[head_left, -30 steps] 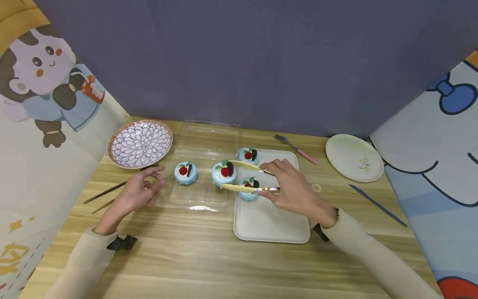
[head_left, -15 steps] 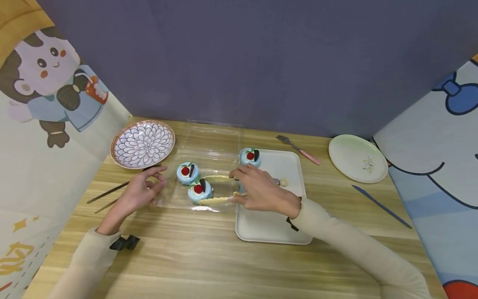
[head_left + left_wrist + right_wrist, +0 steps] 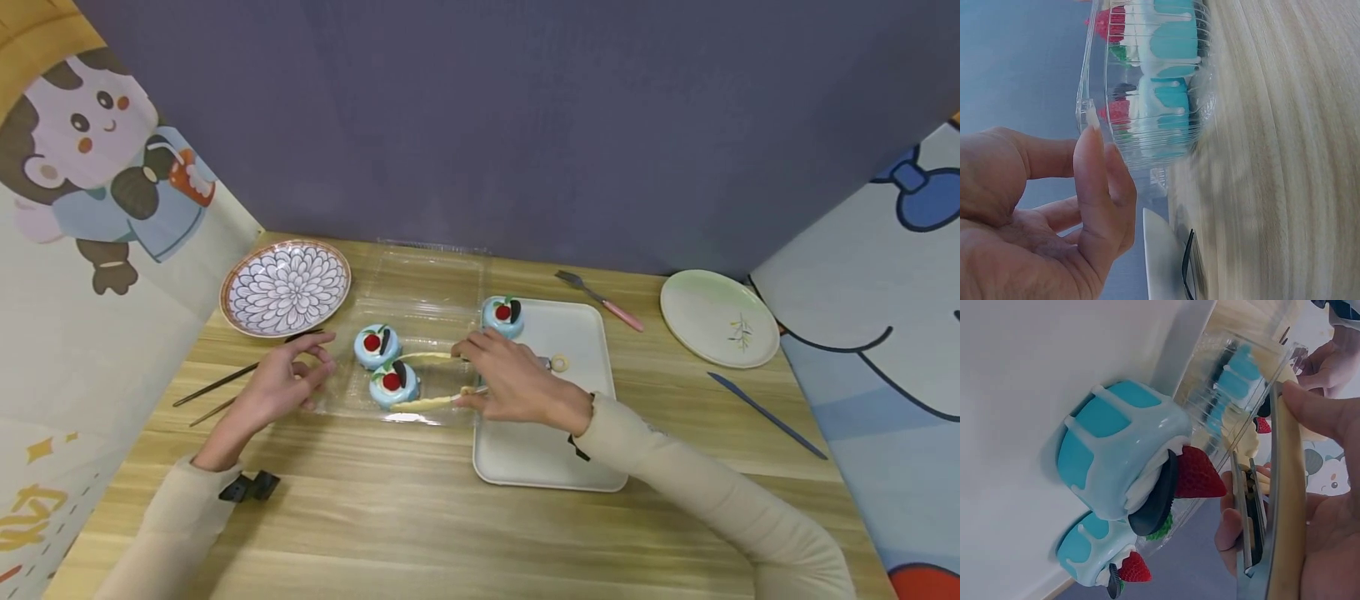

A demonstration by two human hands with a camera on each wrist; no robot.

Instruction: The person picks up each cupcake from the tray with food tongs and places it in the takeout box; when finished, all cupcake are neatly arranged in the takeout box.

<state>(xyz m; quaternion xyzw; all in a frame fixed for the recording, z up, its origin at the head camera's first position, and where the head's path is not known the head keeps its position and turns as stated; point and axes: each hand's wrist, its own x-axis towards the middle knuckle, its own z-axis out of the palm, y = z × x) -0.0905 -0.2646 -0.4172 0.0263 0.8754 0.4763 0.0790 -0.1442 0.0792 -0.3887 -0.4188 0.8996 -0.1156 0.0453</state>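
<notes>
My right hand (image 3: 517, 383) grips a pair of tongs (image 3: 431, 405) with cream-coloured tips, reaching over the clear plastic box (image 3: 442, 413). Between and just beyond the tips sits a blue cupcake (image 3: 390, 390) topped with a red berry and a dark cookie. Behind it, close by in the box, is another blue cupcake (image 3: 375, 350). My left hand (image 3: 283, 383) is at the box's left side, thumb and index finger apart; in the left wrist view a fingertip is right at the rim. Two more cupcakes (image 3: 1122, 450) stand on the white tray, one hidden under my right hand in the head view.
The white tray (image 3: 547, 458) lies right of the box, whose open lid (image 3: 427, 271) leans back. A patterned bowl (image 3: 288, 292) and chopsticks (image 3: 217, 387) are at left. A pink-handled fork (image 3: 618, 315), a pale green plate (image 3: 705, 308) and a blue knife (image 3: 765, 412) lie at right.
My right hand has moved left with the tongs, bringing a cupcake from above the tray's edge down into the box beside the other one. The left hand has stayed in place.
</notes>
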